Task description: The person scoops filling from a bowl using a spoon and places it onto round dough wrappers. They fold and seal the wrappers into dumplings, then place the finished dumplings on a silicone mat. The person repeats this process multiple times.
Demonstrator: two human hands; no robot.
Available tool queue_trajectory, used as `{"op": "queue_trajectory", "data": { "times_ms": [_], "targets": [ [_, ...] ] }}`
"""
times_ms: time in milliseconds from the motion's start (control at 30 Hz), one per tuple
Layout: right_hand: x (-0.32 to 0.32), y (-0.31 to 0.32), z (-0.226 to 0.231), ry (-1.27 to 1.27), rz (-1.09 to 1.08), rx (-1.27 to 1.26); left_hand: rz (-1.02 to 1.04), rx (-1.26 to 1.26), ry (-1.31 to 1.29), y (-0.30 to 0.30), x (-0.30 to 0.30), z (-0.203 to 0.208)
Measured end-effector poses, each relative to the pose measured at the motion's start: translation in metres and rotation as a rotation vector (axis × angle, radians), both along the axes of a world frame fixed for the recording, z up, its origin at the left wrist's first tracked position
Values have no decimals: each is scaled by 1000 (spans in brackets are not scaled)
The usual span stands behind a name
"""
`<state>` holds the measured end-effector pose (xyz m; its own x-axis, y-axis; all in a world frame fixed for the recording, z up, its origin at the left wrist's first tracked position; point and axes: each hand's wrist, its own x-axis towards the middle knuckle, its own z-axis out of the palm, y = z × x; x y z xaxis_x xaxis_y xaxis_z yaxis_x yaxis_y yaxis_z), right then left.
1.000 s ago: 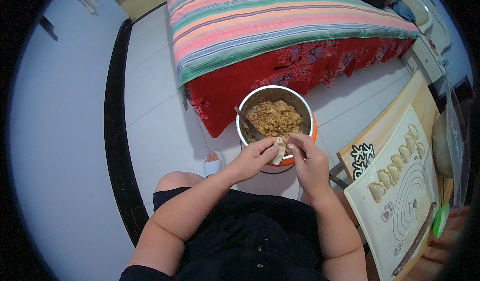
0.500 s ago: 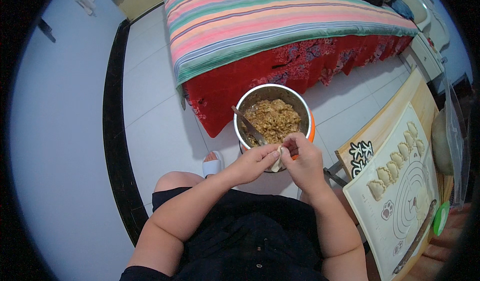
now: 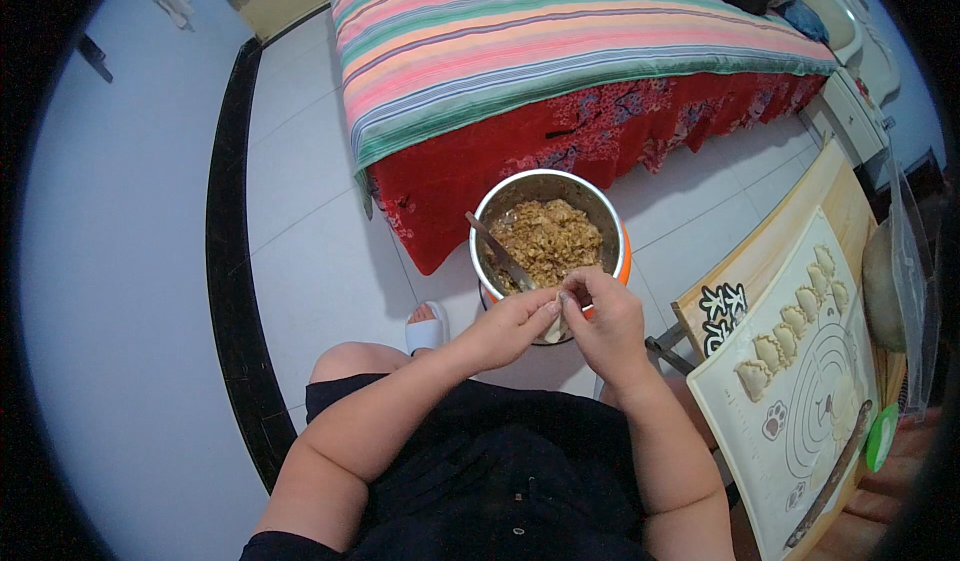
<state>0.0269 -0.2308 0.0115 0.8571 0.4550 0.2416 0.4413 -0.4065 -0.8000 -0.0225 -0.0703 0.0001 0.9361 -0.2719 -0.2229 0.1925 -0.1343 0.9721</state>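
item, dough piece (image 3: 554, 332): small, pale, partly hidden; it sits between the two hands, in front of the pot's near edge as i see it; how high it hangs i cannot tell.

item, left hand (image 3: 510, 329): thumb and fingers together, clamped on the dough piece from its left side.

item, right hand (image 3: 607, 323): thumb and forefinger pinched on the upper part of the same piece; the other fingers curled, their tips hidden.

item, metal pot (image 3: 545, 174): round, bright-rimmed, holding brown, chopped filling (image 3: 555, 231); a long-handled utensil (image 3: 501, 252) leans inside, its handle end over the left rim.

item, white mat (image 3: 716, 385): to the person's right, on a wooden board (image 3: 790, 223); bears a slanting line of dumplings (image 3: 785, 338) and a dark rolling pin (image 3: 828, 479).

item, green dish (image 3: 882, 438): just beside the mat.

item, bed (image 3: 560, 46): striped cover, red skirt, beyond the pot.
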Motion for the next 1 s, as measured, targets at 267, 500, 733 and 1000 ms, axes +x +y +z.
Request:
{"op": "queue_trajectory", "data": {
  "times_ms": [267,500,733,1000],
  "targets": [
    [-2,4,9,338,-78,204,177,-116,-90,-2,4,-8],
    [-2,3,-1,87,-13,145,203,-189,28,-1,3,-6],
    [-2,1,-5,-6,24,87,198,-131,12,-4,2,-2],
    [-5,3,4,212,-67,211,237,-162,36,1,5,1]
  ]
}}
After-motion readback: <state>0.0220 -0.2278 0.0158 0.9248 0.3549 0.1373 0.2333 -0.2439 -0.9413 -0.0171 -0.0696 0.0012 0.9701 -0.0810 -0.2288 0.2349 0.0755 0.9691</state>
